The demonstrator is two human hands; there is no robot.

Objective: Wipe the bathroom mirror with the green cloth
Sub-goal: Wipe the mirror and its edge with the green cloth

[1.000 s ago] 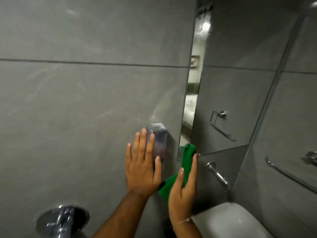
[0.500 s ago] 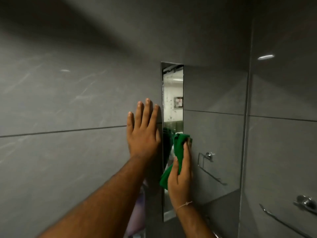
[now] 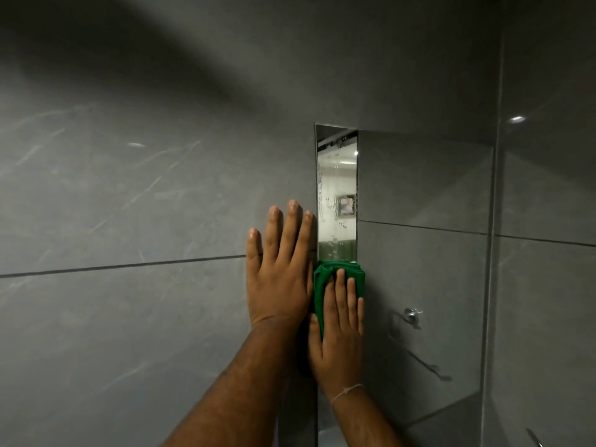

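Observation:
The bathroom mirror hangs on the grey tiled wall and is seen at a steep angle; water droplets speckle its bright left strip. My right hand presses the folded green cloth flat against the mirror near its left edge, fingers spread over it. My left hand lies flat and open on the wall tile just left of the mirror's edge, holding nothing.
Grey wall tiles fill the left. A chrome towel holder shows as a reflection in the mirror. A side wall meets the mirror at the right, with a chrome rail tip at the bottom right.
Both hands have moved up the wall and mirror. My right hand has flattened over the cloth on the glass. The view has tilted up, so the sink and taps are out of frame.

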